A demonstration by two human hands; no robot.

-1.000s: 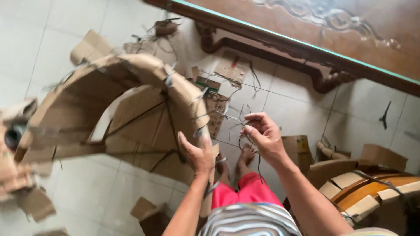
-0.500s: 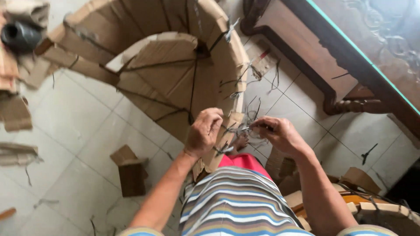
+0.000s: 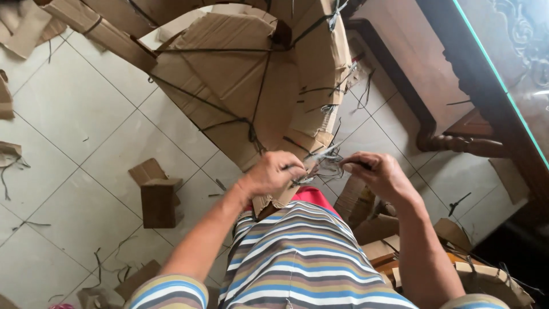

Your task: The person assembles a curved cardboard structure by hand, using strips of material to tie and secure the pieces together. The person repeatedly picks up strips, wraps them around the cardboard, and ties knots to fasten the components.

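Fingers of the left hand (image 3: 274, 171) curl shut around the lower edge of the cardboard arch (image 3: 240, 86), pinching a thin dark tie (image 3: 317, 166) where it comes through the board; fingers of the right hand (image 3: 377, 174) are pinched on the other end of that tie, just right of the arch's lower corner. The two hands now sit close together at that corner, with the tie stretched in the short gap between them, which reads as a knot or twist being drawn tight at this joint. Half a second ago the hands were already meeting at the same spot, but the arch stood further up and to the left in view; a second ago the left hand lay flat and open against the arch's inner face while the right hand alone held the tie. So the left hand has gone from bracing to gripping. Other ties (image 3: 251, 123) criss-cross the arch's inner face above the hands. Left of the arch, a small cardboard box (image 3: 157, 197) lies on the tiled floor (image 3: 74, 131); right of it stands a dark carved table (image 3: 457, 109).
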